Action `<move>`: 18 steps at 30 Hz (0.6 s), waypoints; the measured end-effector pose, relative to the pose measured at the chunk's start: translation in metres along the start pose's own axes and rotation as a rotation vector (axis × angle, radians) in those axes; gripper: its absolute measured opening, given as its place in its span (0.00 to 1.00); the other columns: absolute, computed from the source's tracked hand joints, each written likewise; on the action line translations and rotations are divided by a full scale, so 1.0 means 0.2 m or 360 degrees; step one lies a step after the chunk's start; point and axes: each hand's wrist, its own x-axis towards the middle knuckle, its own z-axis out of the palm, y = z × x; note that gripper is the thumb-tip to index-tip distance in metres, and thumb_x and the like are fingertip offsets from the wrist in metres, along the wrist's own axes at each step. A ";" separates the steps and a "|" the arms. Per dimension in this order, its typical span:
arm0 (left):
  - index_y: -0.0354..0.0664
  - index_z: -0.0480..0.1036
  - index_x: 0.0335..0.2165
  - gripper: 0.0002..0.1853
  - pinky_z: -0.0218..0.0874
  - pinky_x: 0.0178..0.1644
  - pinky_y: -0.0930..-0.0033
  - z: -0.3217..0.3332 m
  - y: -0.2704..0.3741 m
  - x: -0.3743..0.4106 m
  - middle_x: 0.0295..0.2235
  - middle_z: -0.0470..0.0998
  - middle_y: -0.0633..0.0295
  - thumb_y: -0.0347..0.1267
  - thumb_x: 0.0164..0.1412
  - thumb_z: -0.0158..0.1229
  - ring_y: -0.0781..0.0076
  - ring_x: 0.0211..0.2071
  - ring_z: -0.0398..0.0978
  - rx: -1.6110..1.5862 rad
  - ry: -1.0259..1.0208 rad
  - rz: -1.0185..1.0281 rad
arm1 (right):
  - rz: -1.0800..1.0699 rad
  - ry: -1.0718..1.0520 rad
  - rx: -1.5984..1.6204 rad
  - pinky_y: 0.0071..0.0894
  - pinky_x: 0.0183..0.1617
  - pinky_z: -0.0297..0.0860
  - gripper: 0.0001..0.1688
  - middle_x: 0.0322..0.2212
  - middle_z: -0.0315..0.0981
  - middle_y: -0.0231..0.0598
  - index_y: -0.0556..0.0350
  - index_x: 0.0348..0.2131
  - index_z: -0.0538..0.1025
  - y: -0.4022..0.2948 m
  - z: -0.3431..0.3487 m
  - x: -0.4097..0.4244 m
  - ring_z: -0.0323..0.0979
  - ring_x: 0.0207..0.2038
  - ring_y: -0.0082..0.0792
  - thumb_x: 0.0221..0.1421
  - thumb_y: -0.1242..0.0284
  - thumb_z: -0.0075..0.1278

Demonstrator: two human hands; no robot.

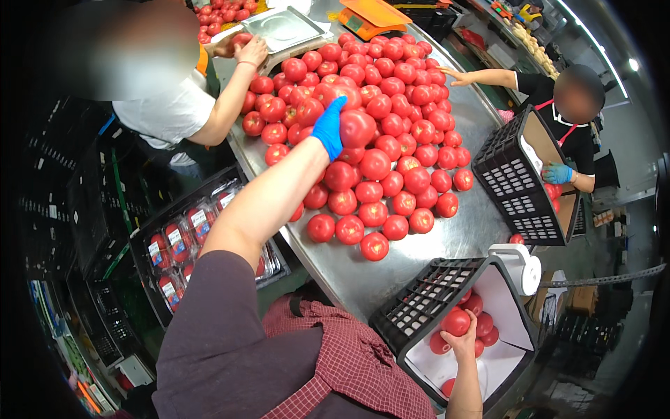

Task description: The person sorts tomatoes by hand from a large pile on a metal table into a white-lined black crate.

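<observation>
My left hand [329,129], in a blue glove, reaches over the large heap of red tomatoes [393,125] on the steel table. Its fingers lie against large tomatoes [357,128] near the middle of the heap; whether it grips one is hard to tell. My bare right hand [462,338] is inside the tilted black plastic crate [437,290] at the lower right, its fingers closed around a red tomato [455,322]. Several more tomatoes [484,324] lie around that hand on the crate's pale lining [484,372].
A second black crate [515,183], a co-worker's gloved hand [557,173] in it, stands on the right. Another co-worker's hands [251,51] are at the upper left by a metal scale tray [282,30]. An orange scale [374,18] stands behind. Packed tomatoes [178,242] fill a crate at left.
</observation>
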 end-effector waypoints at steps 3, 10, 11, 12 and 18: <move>0.46 0.64 0.59 0.38 0.63 0.60 0.48 0.01 0.21 0.16 0.55 0.71 0.53 0.59 0.60 0.50 0.54 0.54 0.71 0.0204 0.0128 0.0184 | 0.0041 -0.0054 0.0088 0.36 0.40 0.76 0.59 0.48 0.66 0.45 0.45 0.59 0.59 0.01 -0.01 0.00 0.73 0.42 0.39 0.26 0.78 0.72; 0.52 0.58 0.63 0.36 0.46 0.68 0.49 0.16 0.47 0.35 0.63 0.61 0.60 0.59 0.65 0.38 0.58 0.66 0.54 0.0347 0.0179 0.0410 | 0.0300 -0.0104 0.0196 0.32 0.29 0.77 0.60 0.46 0.69 0.44 0.46 0.60 0.57 -0.07 -0.01 -0.01 0.75 0.38 0.36 0.29 0.81 0.71; 0.52 0.57 0.64 0.35 0.48 0.68 0.48 0.13 0.50 0.38 0.64 0.60 0.60 0.57 0.65 0.38 0.57 0.66 0.54 0.0368 0.0221 0.0458 | 0.0275 -0.0116 0.0224 0.33 0.34 0.76 0.60 0.46 0.69 0.43 0.47 0.61 0.57 -0.05 -0.01 0.00 0.75 0.40 0.36 0.29 0.80 0.71; 0.52 0.57 0.64 0.35 0.49 0.67 0.47 0.10 0.52 0.42 0.64 0.59 0.60 0.56 0.66 0.38 0.56 0.66 0.54 0.0388 0.0266 0.0492 | 0.0256 -0.0124 0.0252 0.34 0.39 0.76 0.61 0.47 0.69 0.42 0.47 0.61 0.57 -0.01 -0.01 0.01 0.74 0.42 0.35 0.29 0.80 0.72; 0.49 0.51 0.65 0.32 0.64 0.57 0.40 -0.12 0.62 0.62 0.66 0.54 0.59 0.50 0.69 0.38 0.50 0.65 0.55 0.0095 0.0516 0.0465 | 0.0219 -0.0259 0.0299 0.40 0.60 0.66 0.65 0.56 0.61 0.42 0.48 0.64 0.57 -0.05 0.02 0.00 0.65 0.56 0.38 0.28 0.76 0.73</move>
